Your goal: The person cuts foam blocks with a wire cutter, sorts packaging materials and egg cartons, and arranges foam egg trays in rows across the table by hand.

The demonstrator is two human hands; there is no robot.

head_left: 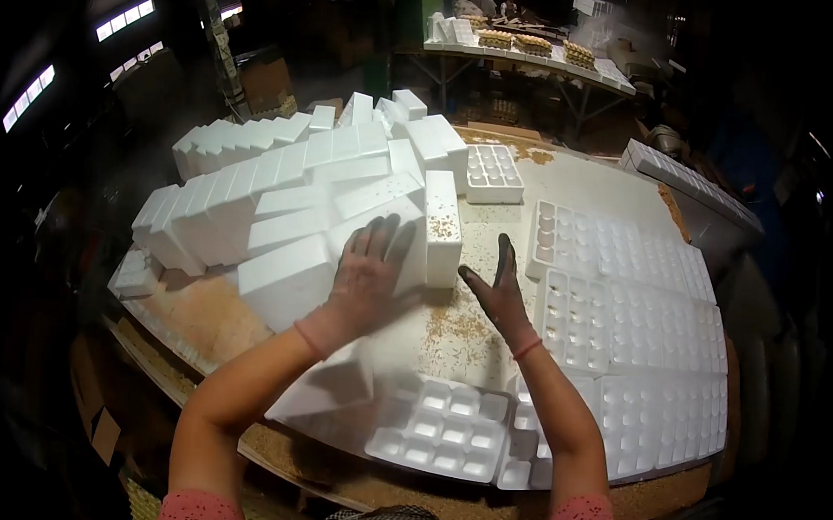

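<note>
Gloved in something dark and thin, my left hand (369, 272) lies with its fingers apart against the white foam boxes (293, 222) piled on the left of the table. My right hand (499, 287), also gloved, is raised over the tabletop, thumb and fingers spread, with nothing between them. Between the two hands a white foam block (444, 229) stands upright, with brown grains on its face. To the right of my right hand, white foam trays with round hollows (577, 318) lie in rows. Another tray with square hollows (451, 429) lies at the near edge.
Brown grains (460, 327) are scattered on the white tabletop (605, 189). A small foam tray (495, 170) sits at the table's far side. Farther back, a second table (528, 56) holds stacks of eggs (535, 45). A long white foam stack (689, 184) stands beyond the right edge.
</note>
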